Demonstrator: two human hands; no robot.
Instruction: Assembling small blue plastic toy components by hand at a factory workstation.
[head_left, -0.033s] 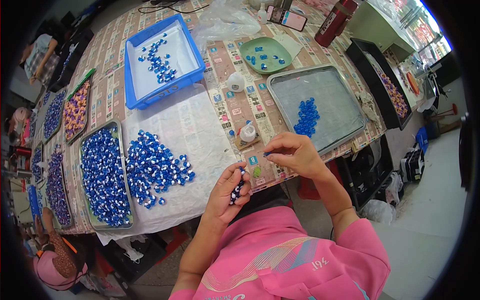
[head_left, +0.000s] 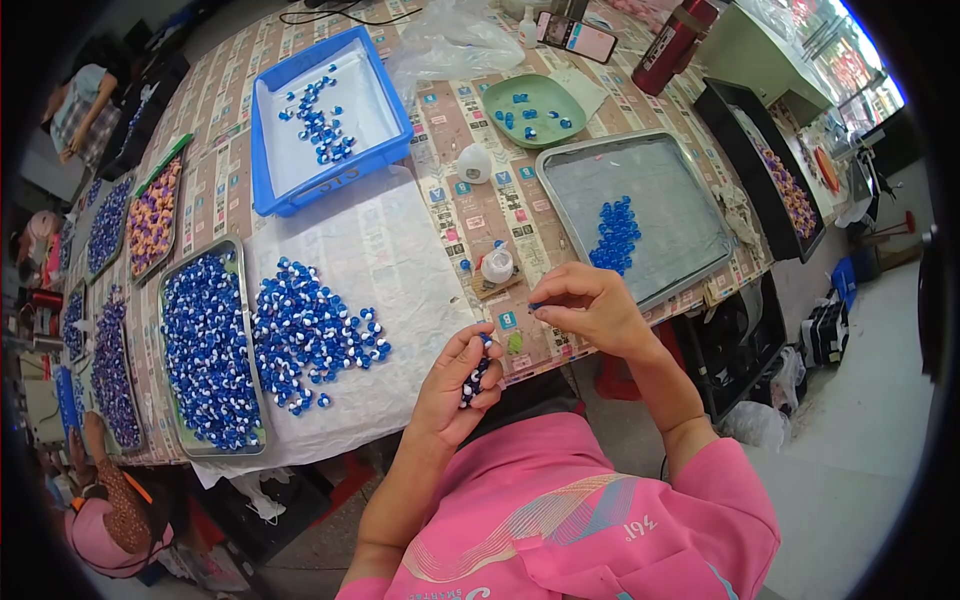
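Note:
Near the table's front edge my left hand [head_left: 445, 392] is curled around several blue-and-white beads [head_left: 474, 380], which show between the fingers and palm. To its right, my right hand [head_left: 598, 312] pinches a small dark blue bead [head_left: 535, 307] between thumb and fingertips; most of the bead is hidden. Just beyond the hands stands a small white pot [head_left: 496, 265] on a little wooden block. A loose heap of blue-and-white beads [head_left: 305, 330] lies on white sheeting to the left. Plain blue beads [head_left: 615, 235] sit in a metal tray [head_left: 690, 175] at the right.
A full bead tray [head_left: 207, 350] stands at the left. Farther back are a blue plastic bin [head_left: 262, 170], a green dish [head_left: 497, 97], a white round bottle [head_left: 474, 163], a phone [head_left: 577, 37] and a red flask [head_left: 674, 48]. Another person [head_left: 120, 515] sits at the lower left.

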